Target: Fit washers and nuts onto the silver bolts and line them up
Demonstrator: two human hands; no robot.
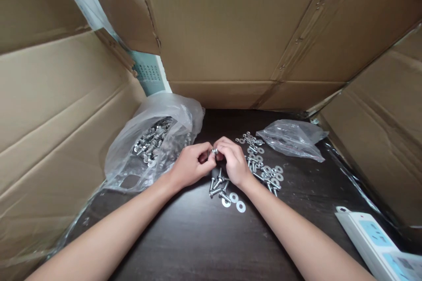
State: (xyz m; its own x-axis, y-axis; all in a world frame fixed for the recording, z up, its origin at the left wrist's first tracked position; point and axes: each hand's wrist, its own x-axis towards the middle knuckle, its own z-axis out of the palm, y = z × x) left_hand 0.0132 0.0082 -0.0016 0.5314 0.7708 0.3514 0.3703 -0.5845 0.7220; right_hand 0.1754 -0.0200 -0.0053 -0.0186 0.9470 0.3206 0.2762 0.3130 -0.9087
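My left hand (191, 164) and my right hand (233, 160) meet over the middle of a dark wooden table (184, 237). Both are closed, fingertips pinched together on one small silver bolt (214, 151) between them. Just below the hands lie a few loose bolts (217, 186) and flat washers (237, 202). A wider scatter of bolts and washers (263, 164) spreads to the right of my right hand. Left of my left hand an open clear plastic bag (148, 140) holds a heap of silver bolts.
A crumpled, flat clear bag (292, 138) lies at the right rear. Brown cardboard sheets (237, 30) wall in the table at the back, left and right. A white power strip (372, 239) sits at the front right corner.
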